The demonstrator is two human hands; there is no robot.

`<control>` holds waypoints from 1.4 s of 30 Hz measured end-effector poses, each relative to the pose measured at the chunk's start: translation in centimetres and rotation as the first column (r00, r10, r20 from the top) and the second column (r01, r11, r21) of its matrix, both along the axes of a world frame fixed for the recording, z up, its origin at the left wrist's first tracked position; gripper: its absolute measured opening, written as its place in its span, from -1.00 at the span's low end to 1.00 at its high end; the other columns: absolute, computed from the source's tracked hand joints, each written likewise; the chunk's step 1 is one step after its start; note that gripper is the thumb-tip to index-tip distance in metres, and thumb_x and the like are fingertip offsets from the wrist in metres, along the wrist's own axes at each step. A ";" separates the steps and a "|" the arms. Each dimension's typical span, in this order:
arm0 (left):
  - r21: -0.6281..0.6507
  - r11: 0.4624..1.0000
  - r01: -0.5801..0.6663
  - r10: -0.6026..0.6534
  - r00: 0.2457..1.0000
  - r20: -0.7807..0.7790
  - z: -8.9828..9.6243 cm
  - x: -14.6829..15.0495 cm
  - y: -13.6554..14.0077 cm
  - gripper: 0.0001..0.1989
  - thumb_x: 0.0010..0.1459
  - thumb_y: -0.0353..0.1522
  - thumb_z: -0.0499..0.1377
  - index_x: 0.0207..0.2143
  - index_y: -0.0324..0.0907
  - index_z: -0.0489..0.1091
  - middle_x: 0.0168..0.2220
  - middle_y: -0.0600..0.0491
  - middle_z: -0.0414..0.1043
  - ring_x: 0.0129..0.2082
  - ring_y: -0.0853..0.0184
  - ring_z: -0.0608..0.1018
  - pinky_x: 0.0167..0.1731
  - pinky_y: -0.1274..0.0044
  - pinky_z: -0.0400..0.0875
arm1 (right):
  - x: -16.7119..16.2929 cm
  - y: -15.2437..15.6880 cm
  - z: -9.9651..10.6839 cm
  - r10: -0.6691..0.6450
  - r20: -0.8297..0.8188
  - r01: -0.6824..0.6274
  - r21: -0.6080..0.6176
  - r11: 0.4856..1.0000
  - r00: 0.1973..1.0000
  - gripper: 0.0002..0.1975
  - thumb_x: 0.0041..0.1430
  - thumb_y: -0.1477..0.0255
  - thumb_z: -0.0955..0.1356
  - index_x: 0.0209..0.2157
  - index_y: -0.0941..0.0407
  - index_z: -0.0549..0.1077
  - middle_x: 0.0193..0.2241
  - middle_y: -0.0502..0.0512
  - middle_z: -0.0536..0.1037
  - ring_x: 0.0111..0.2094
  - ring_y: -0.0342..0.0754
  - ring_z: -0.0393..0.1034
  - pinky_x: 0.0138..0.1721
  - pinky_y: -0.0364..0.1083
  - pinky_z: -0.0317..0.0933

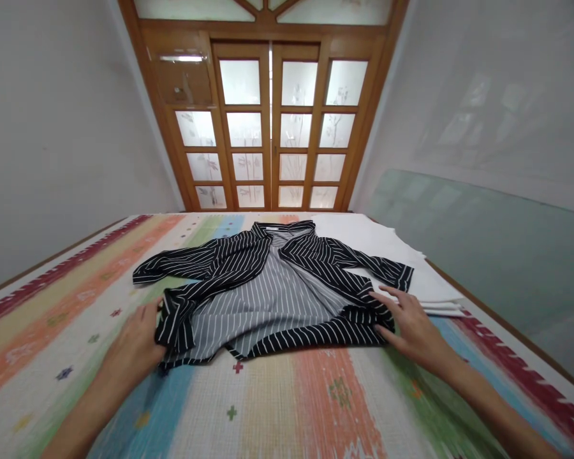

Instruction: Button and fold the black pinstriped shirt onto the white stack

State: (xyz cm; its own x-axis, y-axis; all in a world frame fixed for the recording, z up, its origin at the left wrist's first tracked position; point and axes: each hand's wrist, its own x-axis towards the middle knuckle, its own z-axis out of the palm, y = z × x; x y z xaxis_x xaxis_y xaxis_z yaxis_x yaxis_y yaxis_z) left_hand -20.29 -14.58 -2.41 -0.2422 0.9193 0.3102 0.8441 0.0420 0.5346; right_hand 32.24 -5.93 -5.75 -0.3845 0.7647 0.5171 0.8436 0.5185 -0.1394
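Note:
A black shirt with white stripes [268, 309] lies spread open on the table, its collar toward the far side and its grey inner side showing in the middle. Both sleeves stretch outward, the right one partly over white sheets. At the shirt's near left corner, my left hand [136, 341] is closed on the bunched cloth, with its fingertips partly hidden by the fabric. My right hand [406, 325] is at the near right corner, its thumb and fingers around the folded edge there. The near hem runs slightly wavy between the two hands.
A tablecloth with coloured stripes [268, 408] covers the table. White sheets [406, 261] are stacked at the back right. Wooden doors with glass panes [268, 127] stand beyond the far edge. White walls rise left and right, with a pale green panel [483, 236] along the right side.

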 end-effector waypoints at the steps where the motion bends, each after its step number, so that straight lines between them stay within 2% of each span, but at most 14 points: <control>1: 0.054 0.998 0.019 -0.014 0.996 -0.091 0.0 0.4 0.3 -0.35 -0.29 -0.51 0.08 -0.01 -0.17 0.31 0.00 -0.16 0.39 0.08 -0.10 0.35 0.02 0.26 0.25 | -0.6 0.0 0.0 0.016 0.032 -0.018 0.033 0.999 0.999 -0.48 0.09 0.39 0.33 0.12 0.09 0.32 0.13 0.26 0.31 0.12 0.23 0.19 0.10 0.22 0.13; 4: 0.008 0.994 0.111 -0.101 0.933 -0.345 0.4 1.4 1.4 -0.38 -0.29 -0.53 0.05 -0.05 -0.18 0.37 0.08 -0.17 0.35 0.13 -0.09 0.32 0.09 0.20 0.19 | -2.5 0.5 0.5 0.082 0.088 -0.088 0.072 0.993 0.993 -0.61 0.16 0.45 0.29 0.05 0.05 0.40 0.14 0.19 0.31 0.17 0.20 0.13 0.13 0.21 0.09; 7: -0.167 0.971 0.173 -0.223 0.906 -0.360 0.9 2.1 2.6 -0.54 -0.24 -0.53 0.01 -0.24 -0.14 0.46 -0.13 -0.10 0.51 -0.05 0.03 0.48 0.01 0.28 0.29 | -3.9 1.5 1.2 0.147 0.114 -0.149 0.017 0.989 0.983 -0.81 0.25 0.41 0.24 -0.23 0.09 0.49 -0.13 0.19 0.51 -0.06 0.11 0.34 -0.03 0.11 0.21; 11: -0.022 0.980 0.197 -0.194 0.930 -0.312 2.2 3.5 3.5 -0.55 -0.24 -0.52 -0.03 -0.28 -0.15 0.47 -0.25 -0.04 0.52 -0.17 0.15 0.51 -0.07 0.38 0.36 | -5.5 2.1 2.6 0.086 -0.028 -0.085 0.029 0.996 0.996 -0.77 0.28 0.37 0.21 -0.36 0.13 0.42 -0.40 0.15 0.51 -0.32 0.03 0.38 -0.21 0.01 0.23; 15: 0.199 0.961 0.193 -0.166 0.976 -0.143 3.6 6.6 2.9 -0.61 -0.17 -0.48 -0.05 -0.31 -0.20 0.47 -0.37 -0.01 0.51 -0.35 0.22 0.51 -0.25 0.44 0.42 | -7.2 0.4 4.2 -0.012 -0.399 0.011 -0.004 1.000 0.917 -0.79 0.30 0.30 0.21 -0.30 0.11 0.37 -0.51 0.02 0.45 -0.49 -0.08 0.33 -0.42 -0.12 0.19; 19: 0.154 0.931 0.331 -0.347 0.933 0.092 3.3 10.1 1.5 -0.55 -0.02 -0.46 -0.10 -0.14 -0.24 0.46 -0.36 0.02 0.54 -0.39 0.26 0.54 -0.36 0.50 0.43 | -8.6 -2.5 4.9 0.015 -0.544 -0.086 -0.104 0.991 0.839 -0.80 0.33 0.30 0.19 -0.29 0.10 0.35 -0.61 -0.08 0.35 -0.61 -0.16 0.22 -0.57 -0.18 0.08; 21: 0.014 0.871 0.492 -0.490 0.865 0.110 2.6 11.3 0.8 -0.51 0.02 -0.47 -0.10 -0.03 -0.22 0.42 -0.19 -0.01 0.55 -0.24 0.24 0.56 -0.23 0.49 0.45 | -9.0 -3.6 4.9 0.187 -0.410 -0.271 -0.157 0.950 0.893 -0.80 0.34 0.34 0.19 -0.28 0.11 0.37 -0.53 -0.02 0.42 -0.53 -0.15 0.29 -0.48 -0.18 0.15; 24: -0.292 0.673 0.679 -0.693 0.717 0.069 2.1 12.3 -0.1 -0.42 0.02 -0.49 -0.06 0.12 -0.12 0.32 0.05 0.00 0.45 0.01 0.24 0.49 0.03 0.43 0.34 | -9.2 -4.7 5.0 0.530 -0.123 -0.536 -0.359 0.764 0.839 -0.77 0.34 0.40 0.18 -0.23 0.12 0.44 -0.32 0.10 0.52 -0.32 -0.10 0.39 -0.29 -0.14 0.23; 27: -0.484 0.467 0.740 -0.827 0.560 0.057 2.7 12.3 -0.8 -0.40 -0.01 -0.37 0.12 0.15 -0.07 0.30 0.14 -0.01 0.36 0.13 0.16 0.40 0.13 0.34 0.24 | -9.0 -5.3 5.1 0.669 -0.055 -0.592 -0.523 0.612 0.741 -0.75 0.34 0.36 0.20 -0.20 0.10 0.49 -0.15 0.14 0.51 -0.14 -0.06 0.40 -0.14 -0.10 0.24; 29: -0.533 0.406 0.742 -0.855 0.515 0.065 3.8 12.1 -0.8 -0.38 -0.08 -0.24 0.25 0.11 -0.07 0.35 0.10 -0.03 0.40 0.07 0.09 0.44 0.08 0.31 0.28 | -8.9 -5.4 5.2 0.663 -0.082 -0.579 -0.572 0.580 0.744 -0.74 0.34 0.32 0.22 -0.21 0.09 0.51 -0.17 0.12 0.52 -0.15 -0.08 0.40 -0.13 -0.11 0.23; 32: -0.524 0.468 0.712 -0.817 0.574 0.050 5.0 12.0 0.7 -0.48 0.02 -0.06 0.20 0.00 -0.07 0.43 -0.11 0.00 0.53 -0.15 0.16 0.54 -0.13 0.40 0.39 | -9.1 -4.7 5.3 0.598 -0.090 -0.535 -0.566 0.627 0.797 -0.72 0.35 0.30 0.21 -0.25 0.11 0.50 -0.31 0.09 0.52 -0.27 -0.11 0.40 -0.21 -0.13 0.22; 35: -0.401 0.681 0.613 -0.691 0.719 -0.075 4.5 12.1 4.5 -0.56 0.26 -0.07 -0.07 -0.19 -0.13 0.48 -0.29 0.01 0.55 -0.31 0.26 0.55 -0.28 0.47 0.35 | -10.3 -3.1 5.1 0.507 -0.088 -0.476 -0.510 0.717 0.858 -0.72 0.34 0.31 0.21 -0.30 0.14 0.49 -0.39 0.07 0.50 -0.36 -0.12 0.36 -0.29 -0.14 0.18; 37: -0.296 0.822 0.487 -0.552 0.809 -0.203 3.3 12.2 7.9 -0.57 0.27 -0.10 -0.08 -0.24 -0.17 0.46 -0.31 -0.01 0.53 -0.31 0.24 0.54 -0.28 0.46 0.34 | -11.6 -1.5 4.9 0.430 -0.093 -0.418 -0.483 0.769 0.898 -0.75 0.31 0.33 0.24 -0.30 0.14 0.49 -0.40 0.07 0.51 -0.38 -0.12 0.35 -0.31 -0.14 0.16; 42: -0.301 0.910 0.284 -0.383 0.856 -0.347 0.1 12.5 15.4 -0.70 0.21 -0.19 0.02 -0.27 -0.19 0.44 -0.22 -0.08 0.51 -0.21 0.18 0.53 -0.23 0.44 0.35 | -14.9 3.1 3.7 0.260 0.026 -0.216 -0.478 0.851 0.965 -0.82 0.22 0.36 0.30 -0.25 0.16 0.47 -0.30 0.13 0.55 -0.26 -0.03 0.41 -0.24 -0.11 0.17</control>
